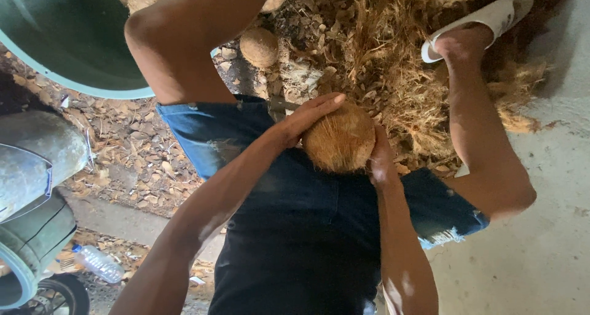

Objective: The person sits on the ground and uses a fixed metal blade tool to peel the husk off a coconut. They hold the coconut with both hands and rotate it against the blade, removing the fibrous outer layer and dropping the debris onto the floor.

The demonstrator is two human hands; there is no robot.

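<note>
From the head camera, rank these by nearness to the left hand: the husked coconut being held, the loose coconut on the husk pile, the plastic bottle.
1. Husked coconut, under the left hand.
2. Loose coconut, up on the husks.
3. Plastic bottle, on the ground at lower left.

bare arms, frayed blue denim shorts [215,137], dark top [295,259], white slide sandal [491,17]

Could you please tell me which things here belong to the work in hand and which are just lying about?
In hand:
- husked coconut, gripped between left hand and right hand
- metal blade just behind it
- pile of husk fibre

Lying about:
- another coconut
- green tub
- plastic bottle
- white sandal, worn on the foot
</note>
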